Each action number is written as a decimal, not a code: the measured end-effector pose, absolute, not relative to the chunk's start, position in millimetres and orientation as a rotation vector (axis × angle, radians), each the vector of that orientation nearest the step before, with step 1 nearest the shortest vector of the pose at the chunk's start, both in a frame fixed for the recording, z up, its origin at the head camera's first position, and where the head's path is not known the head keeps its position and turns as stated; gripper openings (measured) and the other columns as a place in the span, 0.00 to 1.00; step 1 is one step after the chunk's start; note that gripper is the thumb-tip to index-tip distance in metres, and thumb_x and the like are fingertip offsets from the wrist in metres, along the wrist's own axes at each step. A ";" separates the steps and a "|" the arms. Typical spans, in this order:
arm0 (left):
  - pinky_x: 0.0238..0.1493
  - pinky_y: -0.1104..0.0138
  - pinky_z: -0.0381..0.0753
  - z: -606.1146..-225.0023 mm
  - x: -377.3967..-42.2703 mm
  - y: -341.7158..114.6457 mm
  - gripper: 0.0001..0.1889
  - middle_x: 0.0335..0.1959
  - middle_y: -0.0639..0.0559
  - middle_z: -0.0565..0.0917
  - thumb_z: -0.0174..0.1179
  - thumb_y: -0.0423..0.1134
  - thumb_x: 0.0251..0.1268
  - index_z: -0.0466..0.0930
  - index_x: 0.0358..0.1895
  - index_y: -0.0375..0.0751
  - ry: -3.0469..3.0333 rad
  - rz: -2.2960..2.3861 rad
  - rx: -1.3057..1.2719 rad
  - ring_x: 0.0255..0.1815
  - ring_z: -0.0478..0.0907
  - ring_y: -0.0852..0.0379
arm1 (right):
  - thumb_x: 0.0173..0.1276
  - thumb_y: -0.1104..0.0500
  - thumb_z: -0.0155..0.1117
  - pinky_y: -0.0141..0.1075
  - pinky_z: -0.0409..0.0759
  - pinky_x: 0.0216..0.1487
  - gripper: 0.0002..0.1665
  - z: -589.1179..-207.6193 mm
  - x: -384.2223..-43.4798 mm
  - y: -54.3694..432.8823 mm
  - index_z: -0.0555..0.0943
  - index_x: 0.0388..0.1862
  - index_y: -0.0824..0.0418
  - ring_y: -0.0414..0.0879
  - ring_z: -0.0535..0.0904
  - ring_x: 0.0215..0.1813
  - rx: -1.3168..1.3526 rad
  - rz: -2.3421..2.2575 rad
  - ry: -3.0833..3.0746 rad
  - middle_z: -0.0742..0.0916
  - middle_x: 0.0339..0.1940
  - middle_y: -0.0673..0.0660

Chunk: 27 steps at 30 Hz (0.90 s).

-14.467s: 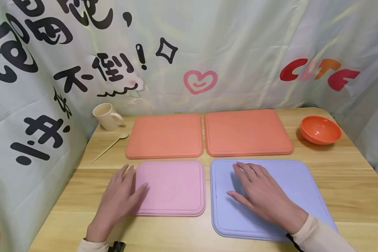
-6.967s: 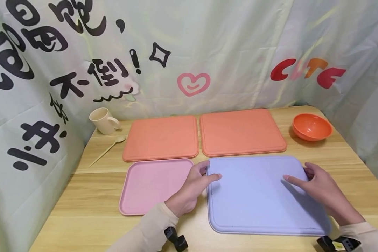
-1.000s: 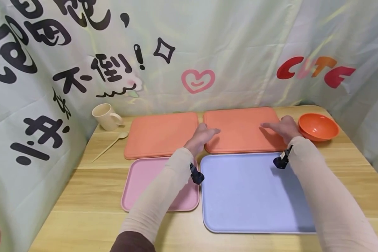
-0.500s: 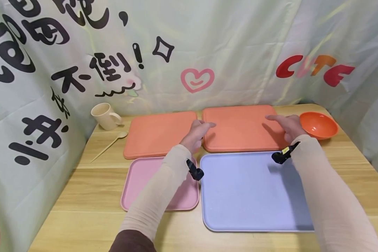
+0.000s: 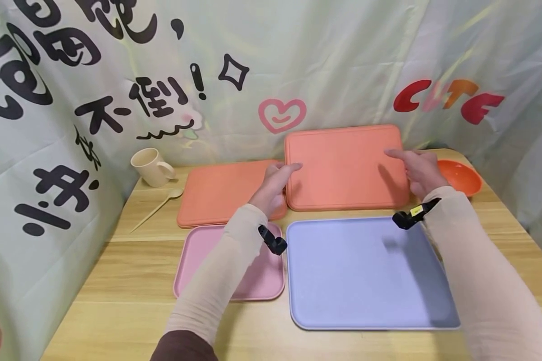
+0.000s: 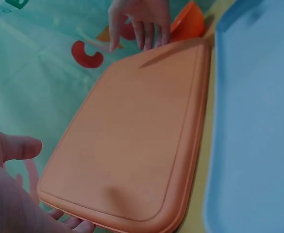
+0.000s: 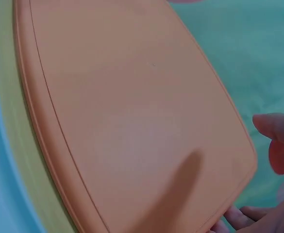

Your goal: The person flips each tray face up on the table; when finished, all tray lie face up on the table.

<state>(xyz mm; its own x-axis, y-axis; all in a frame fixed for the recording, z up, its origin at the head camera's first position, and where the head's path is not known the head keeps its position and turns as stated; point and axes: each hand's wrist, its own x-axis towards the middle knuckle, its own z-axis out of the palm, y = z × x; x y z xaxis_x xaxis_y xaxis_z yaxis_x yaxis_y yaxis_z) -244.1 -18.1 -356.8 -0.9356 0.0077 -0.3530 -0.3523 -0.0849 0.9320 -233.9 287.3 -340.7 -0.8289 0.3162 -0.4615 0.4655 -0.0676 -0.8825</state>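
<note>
While the mug (image 5: 145,171) and spoon (image 5: 174,194) keep the far left, the left orange tray (image 5: 226,193), bottom up, seems left to do; the near pink tray (image 5: 200,253), rim up, looks done. The left hand (image 5: 269,187) hooks fingers under the left edge of the raised orange tray (image 5: 345,168), which tilts far edge up near the curtain (image 5: 343,65), apparently mid-turn. Nearer, the blue tray (image 5: 352,271) looks done. The right hand (image 5: 421,171) holds the right edge, close beside the bowl (image 5: 462,178); most room lies nearer, above the blue tray.
</note>
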 end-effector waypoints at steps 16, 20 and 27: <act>0.71 0.53 0.69 -334.3 -231.8 -31.0 0.34 0.63 0.42 0.77 0.69 0.52 0.64 0.68 0.66 0.39 1.745 2.261 -0.144 0.67 0.73 0.43 | 0.52 0.33 0.77 0.42 0.42 0.81 0.70 -312.8 -212.8 277.1 0.47 0.84 0.48 0.45 0.47 0.82 0.697 -2.274 1.991 0.60 0.81 0.44; 0.76 0.56 0.58 -330.1 -228.0 -33.1 0.36 0.72 0.48 0.71 0.61 0.58 0.70 0.66 0.74 0.43 1.732 2.269 -0.085 0.74 0.64 0.46 | 0.51 0.32 0.76 0.43 0.39 0.81 0.69 -309.3 -205.4 275.7 0.49 0.84 0.48 0.43 0.50 0.81 0.655 -2.334 1.955 0.64 0.77 0.43; 0.79 0.61 0.49 -325.9 -221.7 -34.3 0.41 0.80 0.57 0.58 0.50 0.66 0.73 0.53 0.81 0.50 1.733 2.289 -0.052 0.81 0.48 0.52 | 0.54 0.30 0.71 0.43 0.32 0.81 0.69 -307.2 -193.5 276.4 0.44 0.85 0.47 0.45 0.41 0.83 0.610 -2.391 1.915 0.58 0.82 0.43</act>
